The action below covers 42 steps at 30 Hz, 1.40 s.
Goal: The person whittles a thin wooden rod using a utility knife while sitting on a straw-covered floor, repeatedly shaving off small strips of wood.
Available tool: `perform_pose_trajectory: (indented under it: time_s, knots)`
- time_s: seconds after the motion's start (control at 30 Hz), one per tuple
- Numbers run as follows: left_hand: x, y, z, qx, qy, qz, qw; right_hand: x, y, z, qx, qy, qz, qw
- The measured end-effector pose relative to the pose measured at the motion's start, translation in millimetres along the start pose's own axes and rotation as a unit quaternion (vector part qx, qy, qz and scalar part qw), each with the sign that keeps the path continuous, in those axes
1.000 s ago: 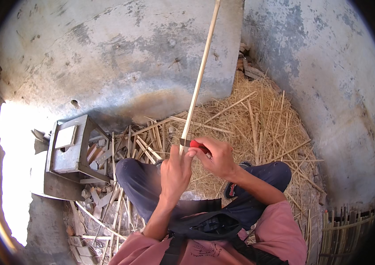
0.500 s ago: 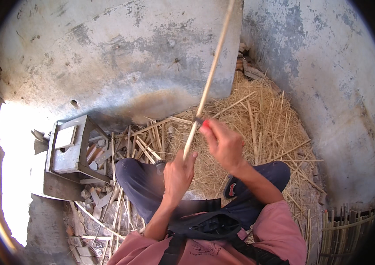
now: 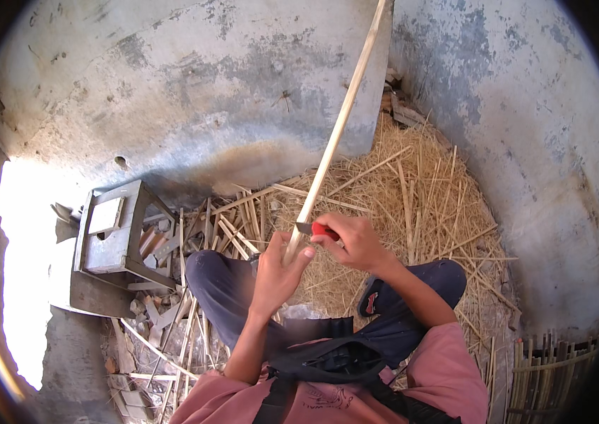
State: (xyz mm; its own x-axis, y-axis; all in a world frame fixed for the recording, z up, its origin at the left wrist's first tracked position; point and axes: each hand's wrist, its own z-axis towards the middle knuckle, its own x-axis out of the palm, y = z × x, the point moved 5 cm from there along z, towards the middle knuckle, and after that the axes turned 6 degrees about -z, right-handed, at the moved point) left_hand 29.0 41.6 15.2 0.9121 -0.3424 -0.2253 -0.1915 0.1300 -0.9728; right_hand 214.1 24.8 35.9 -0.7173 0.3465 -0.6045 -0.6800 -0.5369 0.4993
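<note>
A long pale strip of split wood or bamboo slants up and to the right, its top end running out past the upper edge. Its lower end is gripped by my left hand, with the thumb on the right side. My right hand is closed round the red handle of a knife. The short dark blade lies across the strip, touching it just above my left fingers.
Straw-like shavings heap up before my crossed legs. A wooden box frame stands on the left amid rubble and loose sticks. Worn plaster walls rise ahead and right. A slatted bundle leans at the lower right.
My right hand with the knife has come down the strip toward my left hand. My left hand has shifted slightly left and down, and the strip's upper part has swung a little right.
</note>
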Motion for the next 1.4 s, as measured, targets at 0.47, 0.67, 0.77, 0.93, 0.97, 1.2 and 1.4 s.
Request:
perform_pose_trajectory:
  time_s: [0.47,0.67,0.77,0.93,0.97,1.2,1.4]
  knots:
    - [-0.3,-6.0,-1.4,0.002,0.017,-0.154,0.988,6.4,15.7,-0.5,-0.019,0.028,0.02,0.999]
    - [0.6,6.0,2.5,0.054,0.0,-0.123,0.991,6.4,16.4,-0.6,-0.025,0.015,0.013,0.999]
    - [2.1,8.6,2.2,0.07,-0.017,-0.102,0.992,5.4,18.7,-1.7,-0.026,0.005,0.006,1.0]
    - [5.1,13.9,1.5,0.102,-0.052,-0.085,0.99,3.9,25.1,-0.4,-0.014,-0.007,-0.023,1.0]
    - [4.9,11.0,1.2,0.109,-0.058,-0.069,0.99,4.3,25.0,-0.6,-0.015,-0.013,-0.028,0.999]
    - [5.2,9.5,2.6,0.078,-0.073,0.014,0.994,5.8,25.3,-3.6,0.007,-0.044,-0.043,0.998]
    - [8.6,-7.6,2.3,0.049,-0.079,-0.005,0.996,5.8,23.7,-3.0,0.014,-0.058,-0.059,0.996]
